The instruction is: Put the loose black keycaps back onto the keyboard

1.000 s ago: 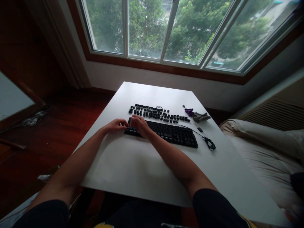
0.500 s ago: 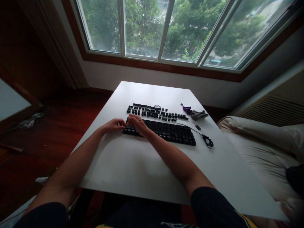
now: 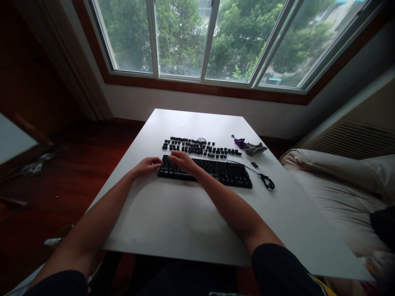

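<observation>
A black keyboard [image 3: 216, 172] lies on the white table, its left part beneath my hands. At its left end my left hand [image 3: 147, 166] is closed, with thumb and fingertips pinched against the edge. My right hand [image 3: 185, 162] is over the left part of the keys, its fingers bent together and pointing left and down. Whatever those fingertips hold, if anything, is hidden. Loose black keycaps [image 3: 197, 146] are spread in uneven rows just behind the keyboard.
Right of the keyboard lies a coiled black cable [image 3: 268, 183] near a small dark piece [image 3: 254, 165]. A purple-and-grey cloth [image 3: 251, 147] lies further back. The white table [image 3: 185, 222] stands before a window, and a pale sofa [image 3: 327, 185] is on the right.
My right hand has shifted slightly right along the keys and flattened a little. My left hand stays at the keyboard's left end. The whole view has shifted slightly.
</observation>
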The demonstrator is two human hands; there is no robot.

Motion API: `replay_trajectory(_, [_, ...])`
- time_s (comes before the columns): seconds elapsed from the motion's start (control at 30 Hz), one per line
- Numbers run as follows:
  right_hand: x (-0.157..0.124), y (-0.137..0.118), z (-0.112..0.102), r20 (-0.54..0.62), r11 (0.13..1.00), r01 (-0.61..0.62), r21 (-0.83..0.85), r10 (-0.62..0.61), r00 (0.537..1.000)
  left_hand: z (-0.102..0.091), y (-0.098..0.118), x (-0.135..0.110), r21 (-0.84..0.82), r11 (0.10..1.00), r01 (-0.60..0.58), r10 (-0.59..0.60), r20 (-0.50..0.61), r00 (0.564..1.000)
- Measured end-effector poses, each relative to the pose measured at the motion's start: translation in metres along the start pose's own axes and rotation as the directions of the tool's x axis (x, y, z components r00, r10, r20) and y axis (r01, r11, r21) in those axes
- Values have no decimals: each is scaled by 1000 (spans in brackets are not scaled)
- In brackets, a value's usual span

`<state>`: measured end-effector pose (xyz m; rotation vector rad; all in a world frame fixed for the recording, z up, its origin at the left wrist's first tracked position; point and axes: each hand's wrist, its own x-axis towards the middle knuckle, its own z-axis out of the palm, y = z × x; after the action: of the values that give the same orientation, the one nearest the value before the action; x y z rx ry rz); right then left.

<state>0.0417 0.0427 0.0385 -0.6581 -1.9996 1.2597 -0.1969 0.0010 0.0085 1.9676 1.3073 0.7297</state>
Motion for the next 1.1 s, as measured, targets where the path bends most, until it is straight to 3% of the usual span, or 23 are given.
replay_trajectory(0.1, [-8, 6, -62, -143, 990, 11, -141, -32, 989, 7, 3, 1, 64, 998, 25, -22, -53, 998])
replay_trajectory(0.2, [-30, 23, -132, -341, 915, -161, -369, 27, 940, 11, 3, 4, 112, 992, 51, -44, -64, 997])
replay_trajectory(0.33, [-74, 48, -210, -567, 613, -488, -622, 79, 820, 13, 4, 8, 113, 992, 63, -59, -41, 997])
replay_trajectory(0.43, [-102, 61, -243, -567, 445, -571, -690, 159, 808, 18, 6, 13, 145, 985, 96, -87, -69, 994])
replay_trajectory(0.5, [-115, 68, -255, -538, 392, -569, -723, 198, 819, 22, 6, 16, 185, 977, 110, -96, -86, 992])
replay_trajectory(0.6, [-131, 74, -267, -572, 384, -587, -713, 165, 803, 25, 3, 21, 210, 973, 100, -86, -76, 993])
replay_trajectory(0.73, [-159, 77, -274, -673, 409, -643, -647, 89, 734, 21, -2, 29, 191, 975, 111, -97, -77, 992])
replay_trajectory(0.9, [-195, 82, -269, -754, 296, -762, -576, 168, 635, 21, -4, 49, 205, 963, 174, -144, -153, 978])
replay_trajectory(1.1, [-206, 91, -266, -730, 291, -768, -571, 248, 637, 30, -8, 78, 274, 949, 155, -98, -210, 973])
